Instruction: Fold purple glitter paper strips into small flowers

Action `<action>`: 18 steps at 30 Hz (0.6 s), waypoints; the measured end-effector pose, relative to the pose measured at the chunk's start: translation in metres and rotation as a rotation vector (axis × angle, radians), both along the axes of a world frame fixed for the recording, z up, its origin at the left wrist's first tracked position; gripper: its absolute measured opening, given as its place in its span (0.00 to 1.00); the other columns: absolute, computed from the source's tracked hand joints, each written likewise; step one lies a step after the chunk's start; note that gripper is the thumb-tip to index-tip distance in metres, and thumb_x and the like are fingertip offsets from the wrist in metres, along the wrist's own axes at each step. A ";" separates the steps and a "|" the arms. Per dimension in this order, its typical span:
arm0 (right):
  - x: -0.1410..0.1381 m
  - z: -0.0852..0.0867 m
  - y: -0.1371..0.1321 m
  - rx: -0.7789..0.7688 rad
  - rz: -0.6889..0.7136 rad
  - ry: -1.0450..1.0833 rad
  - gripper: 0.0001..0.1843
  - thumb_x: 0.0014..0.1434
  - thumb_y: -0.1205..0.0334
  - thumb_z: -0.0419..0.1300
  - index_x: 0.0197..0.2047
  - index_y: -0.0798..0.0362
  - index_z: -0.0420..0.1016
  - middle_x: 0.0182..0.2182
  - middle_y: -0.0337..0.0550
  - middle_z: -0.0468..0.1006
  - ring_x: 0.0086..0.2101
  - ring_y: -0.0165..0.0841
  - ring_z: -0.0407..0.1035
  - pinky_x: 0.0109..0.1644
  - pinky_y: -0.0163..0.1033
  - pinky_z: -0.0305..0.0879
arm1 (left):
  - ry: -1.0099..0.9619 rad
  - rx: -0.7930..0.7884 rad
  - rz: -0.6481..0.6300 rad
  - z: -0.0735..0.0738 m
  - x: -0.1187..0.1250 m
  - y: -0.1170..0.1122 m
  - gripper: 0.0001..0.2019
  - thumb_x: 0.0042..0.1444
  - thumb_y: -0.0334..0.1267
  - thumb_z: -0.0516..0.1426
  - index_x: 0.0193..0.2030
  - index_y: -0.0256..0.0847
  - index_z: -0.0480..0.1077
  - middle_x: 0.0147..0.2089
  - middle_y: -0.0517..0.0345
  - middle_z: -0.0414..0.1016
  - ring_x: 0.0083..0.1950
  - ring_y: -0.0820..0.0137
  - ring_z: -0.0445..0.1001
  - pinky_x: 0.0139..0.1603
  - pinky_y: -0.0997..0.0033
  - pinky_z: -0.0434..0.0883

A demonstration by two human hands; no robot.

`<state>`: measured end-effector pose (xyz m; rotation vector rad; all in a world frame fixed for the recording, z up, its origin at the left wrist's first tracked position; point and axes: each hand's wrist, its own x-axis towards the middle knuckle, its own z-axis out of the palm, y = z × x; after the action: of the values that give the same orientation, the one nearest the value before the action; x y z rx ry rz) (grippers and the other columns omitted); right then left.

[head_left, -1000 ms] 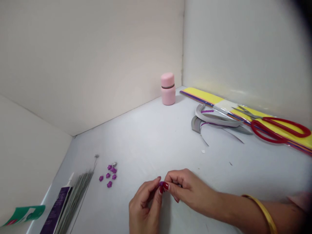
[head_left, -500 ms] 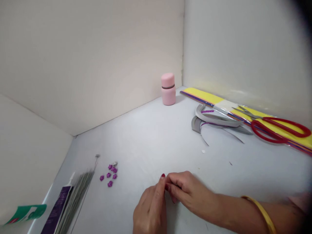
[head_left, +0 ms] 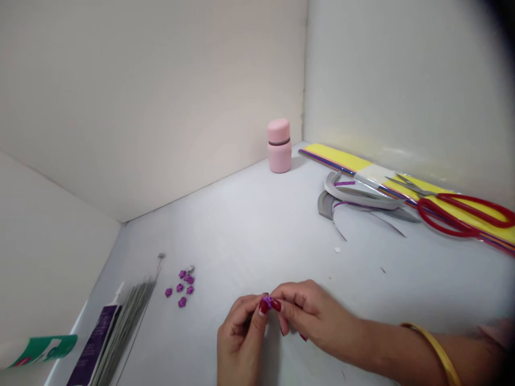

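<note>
Fingers of left hand [head_left: 241, 338] and right hand [head_left: 314, 311] pinch a purple piece [head_left: 267, 302], seemingly part-shaped, in front of the pink jar [head_left: 279, 155]. Left of the jar, several purple stars [head_left: 179, 288] look finished; right, a purple strip [head_left: 345, 183] lies loose.

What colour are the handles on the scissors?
The scissors' handles are red; the head view shows them best.
</note>
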<state>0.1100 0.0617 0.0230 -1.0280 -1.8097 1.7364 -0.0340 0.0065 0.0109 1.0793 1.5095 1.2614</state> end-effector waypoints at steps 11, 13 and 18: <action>-0.003 -0.004 0.000 -0.054 -0.056 -0.027 0.13 0.58 0.57 0.53 0.26 0.55 0.70 0.19 0.35 0.69 0.17 0.23 0.57 0.19 0.26 0.53 | -0.071 -0.093 0.133 0.004 0.004 -0.002 0.09 0.46 0.44 0.62 0.27 0.41 0.77 0.26 0.58 0.77 0.30 0.71 0.71 0.32 0.78 0.67; -0.003 -0.004 0.000 -0.079 -0.060 -0.016 0.12 0.57 0.59 0.54 0.27 0.55 0.71 0.19 0.35 0.70 0.18 0.22 0.57 0.20 0.26 0.54 | -0.082 -0.135 0.174 0.004 0.005 -0.001 0.10 0.45 0.45 0.63 0.27 0.40 0.77 0.24 0.59 0.77 0.27 0.72 0.70 0.29 0.79 0.67; -0.002 -0.003 -0.001 -0.100 -0.062 -0.024 0.10 0.57 0.61 0.53 0.28 0.55 0.71 0.19 0.35 0.69 0.18 0.22 0.57 0.20 0.26 0.54 | -0.022 -0.089 0.157 0.004 0.004 0.000 0.10 0.47 0.44 0.62 0.27 0.39 0.77 0.24 0.58 0.77 0.29 0.70 0.71 0.31 0.77 0.68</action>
<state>0.1077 0.0610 0.0199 -1.1369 -1.7016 1.8004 -0.0296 0.0064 0.0151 0.9004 1.6439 1.2948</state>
